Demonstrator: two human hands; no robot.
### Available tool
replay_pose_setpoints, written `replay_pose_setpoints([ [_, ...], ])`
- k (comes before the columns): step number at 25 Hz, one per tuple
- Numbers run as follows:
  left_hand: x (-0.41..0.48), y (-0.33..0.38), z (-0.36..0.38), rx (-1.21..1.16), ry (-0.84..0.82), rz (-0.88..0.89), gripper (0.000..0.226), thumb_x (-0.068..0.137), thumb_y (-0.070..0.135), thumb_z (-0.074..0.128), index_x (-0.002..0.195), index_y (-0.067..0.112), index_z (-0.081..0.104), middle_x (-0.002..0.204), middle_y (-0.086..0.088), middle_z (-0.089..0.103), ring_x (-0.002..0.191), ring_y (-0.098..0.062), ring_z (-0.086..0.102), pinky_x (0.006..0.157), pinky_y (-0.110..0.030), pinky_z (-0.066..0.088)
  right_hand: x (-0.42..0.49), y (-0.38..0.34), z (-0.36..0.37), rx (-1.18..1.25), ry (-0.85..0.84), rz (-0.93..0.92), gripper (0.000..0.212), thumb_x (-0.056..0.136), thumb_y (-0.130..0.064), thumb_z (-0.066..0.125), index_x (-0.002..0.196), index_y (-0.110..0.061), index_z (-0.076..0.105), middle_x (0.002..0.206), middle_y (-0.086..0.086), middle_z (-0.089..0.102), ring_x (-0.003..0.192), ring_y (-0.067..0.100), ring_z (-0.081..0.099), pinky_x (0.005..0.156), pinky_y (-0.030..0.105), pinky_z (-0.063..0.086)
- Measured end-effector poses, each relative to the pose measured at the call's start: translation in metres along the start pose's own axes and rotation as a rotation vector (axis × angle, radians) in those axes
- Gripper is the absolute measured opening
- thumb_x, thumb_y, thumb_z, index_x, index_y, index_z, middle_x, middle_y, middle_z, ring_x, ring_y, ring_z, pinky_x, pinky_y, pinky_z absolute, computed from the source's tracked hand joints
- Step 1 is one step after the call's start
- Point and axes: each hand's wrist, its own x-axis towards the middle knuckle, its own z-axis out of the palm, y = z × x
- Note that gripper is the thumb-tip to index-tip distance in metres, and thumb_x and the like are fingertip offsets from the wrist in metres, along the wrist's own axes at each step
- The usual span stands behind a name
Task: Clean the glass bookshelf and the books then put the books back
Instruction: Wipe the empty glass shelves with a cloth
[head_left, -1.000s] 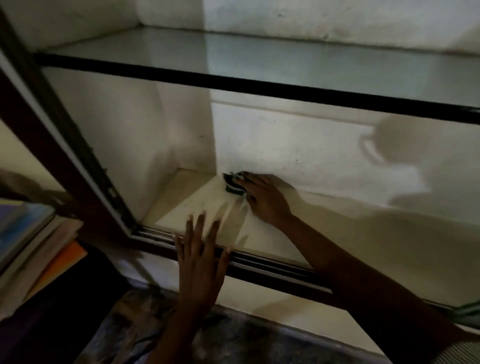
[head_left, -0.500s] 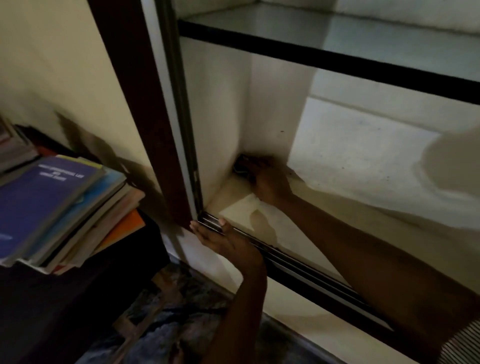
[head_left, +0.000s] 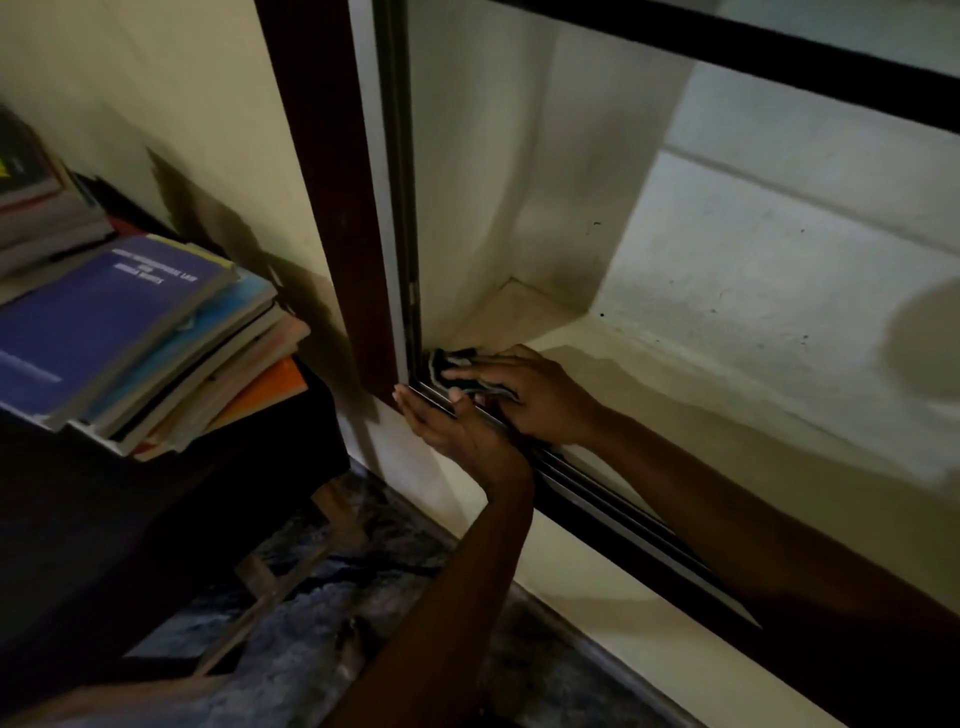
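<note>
The bookshelf niche has a cream bottom shelf (head_left: 649, 384) and a dark-edged glass shelf (head_left: 779, 57) above it. My right hand (head_left: 530, 395) presses a dark striped cloth (head_left: 447, 366) flat onto the bottom shelf in its front left corner, next to the sliding track (head_left: 597, 493). My left hand (head_left: 457, 431) rests with straight fingers against the front lip just below the track, touching the right hand's side. A stack of books (head_left: 145, 338), a blue one on top, lies outside the shelf at the left.
The books sit on a dark stool or table (head_left: 130, 519) left of the dark wooden frame post (head_left: 332, 182). More books (head_left: 36, 197) are piled at the far left. Patterned dark floor (head_left: 322, 623) lies below.
My right hand has dragged the cloth from the back left corner forward to the front left corner by the track. My left hand stayed at the front lip. The view swung left.
</note>
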Motion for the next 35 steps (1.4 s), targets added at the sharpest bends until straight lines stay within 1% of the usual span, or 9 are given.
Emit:
replay_pose_setpoints([
  [5, 0.003, -0.003, -0.013, 0.009, -0.073, -0.043, 0.058, 0.099, 0.034, 0.037, 0.149, 0.023, 0.01, 0.157, -0.001, 0.004, 0.142, -0.012, 0.01, 0.117, -0.035, 0.015, -0.043, 0.002, -0.007, 0.045, -0.08, 0.167, 0.049, 0.094, -0.016, 0.053, 0.136, -0.037, 0.041, 0.129, 0.001, 0.054, 0.117, 0.015, 0.043, 0.084, 0.015, 0.031],
  [9, 0.004, -0.011, -0.025, 0.127, -0.203, -0.035, 0.058, 0.1, 0.034, 0.032, 0.149, 0.01, 0.01, 0.157, -0.009, 0.003, 0.144, -0.018, 0.006, 0.111, -0.013, 0.005, -0.086, -0.004, -0.014, 0.1, -0.01, 0.22, 0.044, 0.094, -0.021, 0.054, 0.13, -0.042, 0.041, 0.129, -0.014, 0.048, 0.117, 0.002, 0.044, 0.091, 0.009, 0.032],
  [13, 0.006, -0.018, -0.052, 0.329, -0.455, 0.173, 0.095, 0.085, 0.072, 0.006, 0.148, 0.001, 0.004, 0.157, -0.01, -0.009, 0.143, -0.01, -0.011, 0.111, -0.011, -0.009, -0.128, -0.009, -0.027, 0.299, 0.023, 0.367, 0.04, 0.091, -0.018, 0.057, 0.117, -0.048, 0.048, 0.127, -0.031, 0.045, 0.115, -0.017, 0.044, 0.094, 0.004, 0.035],
  [18, 0.011, -0.006, -0.051, 0.123, -0.453, -0.016, 0.071, 0.093, 0.035, 0.043, 0.148, 0.011, 0.004, 0.155, 0.001, -0.003, 0.129, 0.007, 0.001, 0.09, 0.011, 0.007, -0.149, -0.02, -0.039, 0.406, 0.021, 0.424, 0.034, 0.089, -0.015, 0.057, 0.116, -0.036, 0.054, 0.104, -0.045, 0.055, 0.088, -0.025, 0.053, 0.092, 0.001, 0.036],
  [21, 0.01, -0.006, -0.062, 0.104, -0.461, 0.024, 0.056, 0.099, 0.014, 0.039, 0.148, 0.012, 0.011, 0.156, 0.001, 0.004, 0.139, -0.004, 0.005, 0.102, 0.002, 0.012, -0.15, -0.027, -0.032, 0.27, 0.099, 0.287, 0.036, 0.09, -0.018, 0.058, 0.116, -0.042, 0.051, 0.115, -0.036, 0.05, 0.105, -0.01, 0.052, 0.092, 0.002, 0.034],
  [24, -0.01, -0.006, -0.09, 0.156, -0.509, 0.087, 0.051, 0.096, 0.032, 0.039, 0.143, 0.029, 0.02, 0.148, 0.018, 0.016, 0.138, 0.001, 0.016, 0.114, -0.022, 0.017, -0.148, -0.035, -0.031, 0.272, 0.135, 0.123, 0.038, 0.087, -0.023, 0.056, 0.118, -0.044, 0.049, 0.109, -0.04, 0.051, 0.108, -0.008, 0.05, 0.089, 0.002, 0.035],
  [27, -0.046, -0.012, -0.138, 0.219, -0.459, 0.032, 0.045, 0.087, 0.047, 0.05, 0.13, 0.04, 0.038, 0.146, 0.014, 0.03, 0.135, -0.006, 0.03, 0.111, -0.031, 0.028, -0.148, -0.053, -0.024, 0.357, 0.068, -0.055, 0.039, 0.085, -0.021, 0.056, 0.12, -0.039, 0.05, 0.107, -0.039, 0.052, 0.105, -0.016, 0.047, 0.089, 0.001, 0.033],
  [30, -0.098, -0.03, -0.21, 0.292, -0.308, -0.027, 0.028, 0.087, 0.034, 0.061, 0.112, 0.038, 0.049, 0.129, 0.006, 0.049, 0.119, -0.002, 0.047, 0.102, -0.028, 0.037, -0.164, -0.077, -0.001, 0.508, -0.119, -0.216, 0.042, 0.087, -0.014, 0.059, 0.119, -0.039, 0.05, 0.115, -0.027, 0.051, 0.113, -0.004, 0.05, 0.096, 0.006, 0.035],
  [35, -0.213, -0.044, -0.339, 0.351, 0.077, -0.285, 0.035, 0.095, 0.009, 0.048, 0.13, 0.011, 0.045, 0.128, -0.001, 0.049, 0.1, -0.005, 0.054, 0.075, -0.004, 0.043, -0.205, -0.121, 0.064, 0.664, -0.508, -0.325, 0.042, 0.089, -0.003, 0.058, 0.12, -0.03, 0.05, 0.116, -0.023, 0.051, 0.112, -0.012, 0.046, 0.096, 0.005, 0.037],
])
